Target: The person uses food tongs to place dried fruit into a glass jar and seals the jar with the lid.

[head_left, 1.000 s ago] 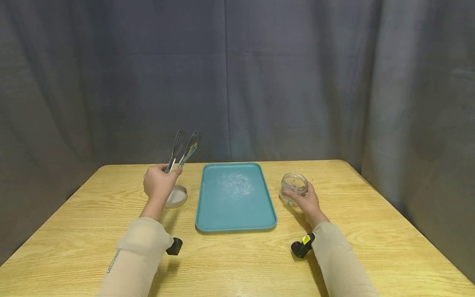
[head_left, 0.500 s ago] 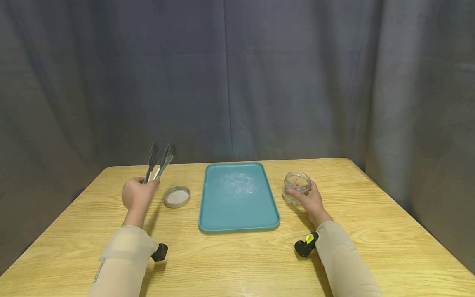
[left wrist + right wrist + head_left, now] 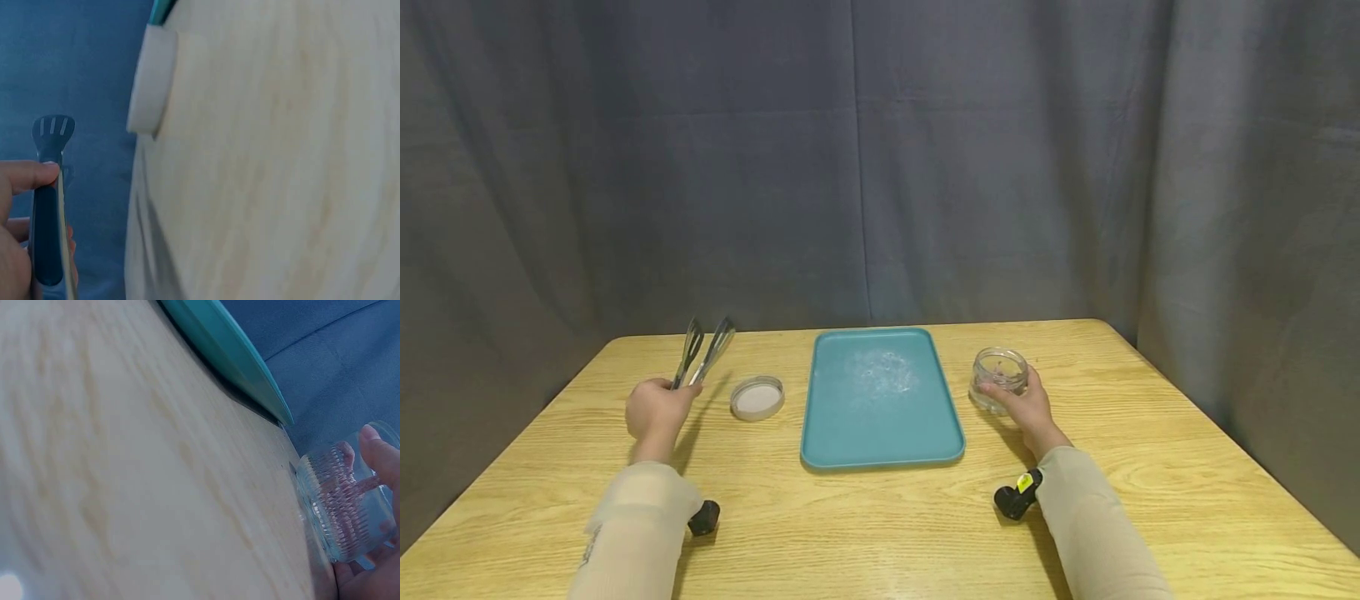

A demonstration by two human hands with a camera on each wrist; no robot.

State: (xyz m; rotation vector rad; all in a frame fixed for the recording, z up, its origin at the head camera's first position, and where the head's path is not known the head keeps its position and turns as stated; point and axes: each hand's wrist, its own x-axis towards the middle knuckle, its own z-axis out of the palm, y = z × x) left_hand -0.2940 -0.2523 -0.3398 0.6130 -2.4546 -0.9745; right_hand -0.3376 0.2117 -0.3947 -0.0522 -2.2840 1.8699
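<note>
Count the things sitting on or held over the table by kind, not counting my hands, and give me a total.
Tongs: 1
Glass jar: 1
Jar lid: 1
Teal tray: 1
Total: 4

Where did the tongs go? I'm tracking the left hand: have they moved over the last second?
Yes. The tongs, gripped by the left hand, moved left and down, from above the lid to its left.
</note>
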